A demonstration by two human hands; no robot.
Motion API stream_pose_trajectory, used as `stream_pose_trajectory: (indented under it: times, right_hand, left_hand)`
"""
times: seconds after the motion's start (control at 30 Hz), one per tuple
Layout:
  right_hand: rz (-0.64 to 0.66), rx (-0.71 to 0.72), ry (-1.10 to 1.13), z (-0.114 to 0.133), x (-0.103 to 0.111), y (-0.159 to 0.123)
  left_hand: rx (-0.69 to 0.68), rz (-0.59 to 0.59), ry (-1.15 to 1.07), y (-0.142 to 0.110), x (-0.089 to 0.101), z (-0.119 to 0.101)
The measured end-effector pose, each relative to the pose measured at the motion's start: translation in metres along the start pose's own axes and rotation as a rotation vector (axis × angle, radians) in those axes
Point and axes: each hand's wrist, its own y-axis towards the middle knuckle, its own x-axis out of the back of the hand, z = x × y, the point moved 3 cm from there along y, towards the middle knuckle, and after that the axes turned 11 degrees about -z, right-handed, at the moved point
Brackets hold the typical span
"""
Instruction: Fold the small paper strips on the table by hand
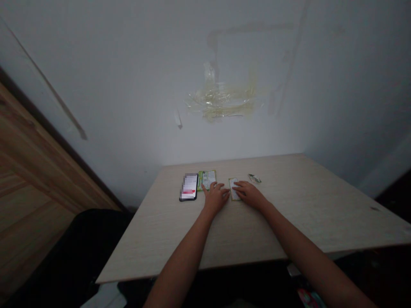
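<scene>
My right hand [248, 193] lies with its fingers stretched over a small flat printed packet [233, 190], pale with a yellow-green edge, which rests on the table. To the left of that packet my left hand [216, 196] is down on the table, fingers spread, its fingertips close to the packet's left edge. Whether they touch it I cannot tell. Just beyond the left hand lies a green and white printed packet [208, 176], partly covered by that hand. A phone [189, 187] with a lit screen sits left of the green packet.
A small crumpled wrapper piece [254, 178] lies beyond my right hand. The light wooden table [289, 184] reaches back to a pale wall with peeling clear tape [224, 100]. At the left is a wooden panel [38, 158] with a dark object below it.
</scene>
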Motion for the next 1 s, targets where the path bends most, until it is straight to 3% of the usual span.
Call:
stream_pose_trajectory:
  times: [1.0]
  right_hand:
    - [0.004, 0.0, -0.015, 0.0062, 0.003, 0.0021]
  left_hand:
    - [0.02, 0.046, 0.011, 0.0008, 0.0023, -0.0013]
